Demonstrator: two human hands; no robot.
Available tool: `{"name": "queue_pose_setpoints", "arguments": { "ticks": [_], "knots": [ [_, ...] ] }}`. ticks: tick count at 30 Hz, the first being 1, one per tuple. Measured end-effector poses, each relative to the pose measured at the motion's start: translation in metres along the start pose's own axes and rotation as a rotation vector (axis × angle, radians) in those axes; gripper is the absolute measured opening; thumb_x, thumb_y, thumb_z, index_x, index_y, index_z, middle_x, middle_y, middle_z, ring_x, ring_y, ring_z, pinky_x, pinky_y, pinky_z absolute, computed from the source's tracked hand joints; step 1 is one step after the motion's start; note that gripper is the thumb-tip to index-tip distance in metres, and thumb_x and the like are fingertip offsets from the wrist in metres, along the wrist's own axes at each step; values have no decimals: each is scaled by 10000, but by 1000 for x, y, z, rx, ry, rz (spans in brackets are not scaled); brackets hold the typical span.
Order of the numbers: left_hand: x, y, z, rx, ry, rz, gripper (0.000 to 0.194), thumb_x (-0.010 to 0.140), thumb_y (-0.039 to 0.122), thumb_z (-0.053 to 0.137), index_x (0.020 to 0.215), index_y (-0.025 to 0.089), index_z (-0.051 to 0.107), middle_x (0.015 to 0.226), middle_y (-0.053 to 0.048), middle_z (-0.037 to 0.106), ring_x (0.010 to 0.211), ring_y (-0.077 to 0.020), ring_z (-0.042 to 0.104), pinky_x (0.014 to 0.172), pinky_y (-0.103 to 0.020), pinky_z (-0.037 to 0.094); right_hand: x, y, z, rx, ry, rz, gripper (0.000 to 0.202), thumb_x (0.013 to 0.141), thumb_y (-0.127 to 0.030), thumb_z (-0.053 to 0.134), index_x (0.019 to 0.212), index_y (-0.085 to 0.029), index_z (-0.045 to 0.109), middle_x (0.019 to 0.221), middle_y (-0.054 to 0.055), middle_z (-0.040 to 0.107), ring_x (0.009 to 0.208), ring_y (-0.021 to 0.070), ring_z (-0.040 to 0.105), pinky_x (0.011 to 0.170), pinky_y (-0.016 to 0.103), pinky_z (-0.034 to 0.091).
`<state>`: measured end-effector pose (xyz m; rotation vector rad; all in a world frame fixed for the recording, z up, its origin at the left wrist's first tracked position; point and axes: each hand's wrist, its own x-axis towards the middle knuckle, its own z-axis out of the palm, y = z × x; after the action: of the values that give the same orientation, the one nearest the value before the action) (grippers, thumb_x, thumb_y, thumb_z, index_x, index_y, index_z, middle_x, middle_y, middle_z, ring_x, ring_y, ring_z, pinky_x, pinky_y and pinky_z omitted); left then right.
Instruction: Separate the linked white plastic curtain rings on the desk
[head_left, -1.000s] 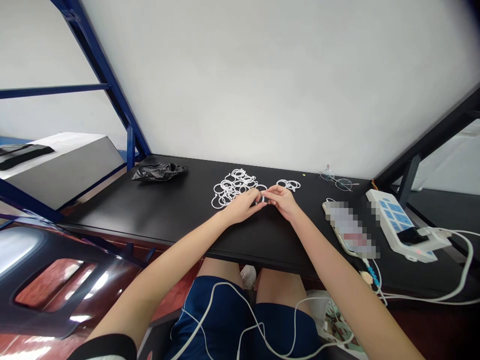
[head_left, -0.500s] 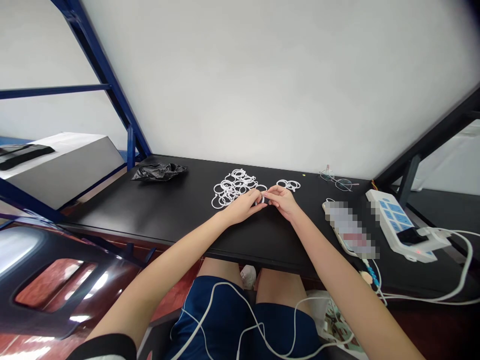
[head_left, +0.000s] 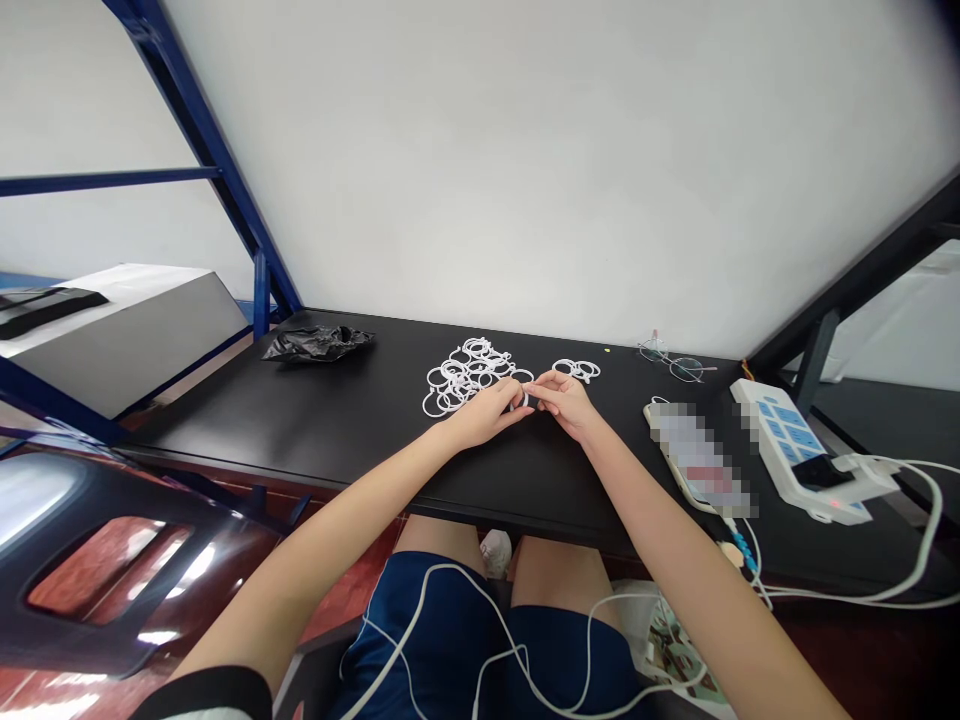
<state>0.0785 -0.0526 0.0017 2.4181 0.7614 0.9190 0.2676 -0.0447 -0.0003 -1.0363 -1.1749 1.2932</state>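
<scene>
My left hand (head_left: 487,412) and my right hand (head_left: 564,402) meet above the black table, fingertips almost touching. Between them is a white ring (head_left: 525,400), mostly covered by the fingers; both hands are closed on it in a pinch. Behind and left of my left hand lies a loose pile of white rings (head_left: 454,372), some with small knobs on them. Beyond my right hand lies a smaller cluster of white rings (head_left: 576,370).
A crumpled black plastic bag (head_left: 319,344) lies on the black table (head_left: 300,420) at the left. To the right are eyeglasses (head_left: 679,364), a phone (head_left: 697,460) on a charging cable, and a white power strip (head_left: 795,450). White cables (head_left: 525,680) run over my lap.
</scene>
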Motion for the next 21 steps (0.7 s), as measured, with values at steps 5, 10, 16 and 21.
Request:
{"name": "queue_pose_setpoints", "arguments": {
  "ticks": [5,10,16,21],
  "knots": [
    [0,2,-1,-6,2,-3,216,945,363,482,823,201,405,820,5,462,678,-124,427,650,-273,383,-1,-1,1,2,-8,-1,347,517,-373,895,649,-205,622,642,-34,687,346,8,332,419,229,408],
    [-1,2,-1,-4,12,3,206,944,359,479,829,202,413,811,7,462,680,-126,427,654,-277,386,0,1,0,9,-6,-7,341,518,-366,895,648,-205,624,596,-46,659,345,13,339,425,234,398],
    [0,0,0,-1,12,3,209,944,366,474,827,201,420,820,3,469,682,-126,436,662,-282,395,0,0,2,9,4,0,342,510,-363,895,652,-203,629,590,-52,653,342,14,335,425,237,399],
    [0,-3,1,-3,28,-6,196,949,373,465,858,203,432,844,-6,489,698,-131,457,677,-285,412,-2,-4,5,30,16,11,319,514,-345,894,651,-204,642,645,-39,682,359,13,353,439,238,410]
  ]
}}
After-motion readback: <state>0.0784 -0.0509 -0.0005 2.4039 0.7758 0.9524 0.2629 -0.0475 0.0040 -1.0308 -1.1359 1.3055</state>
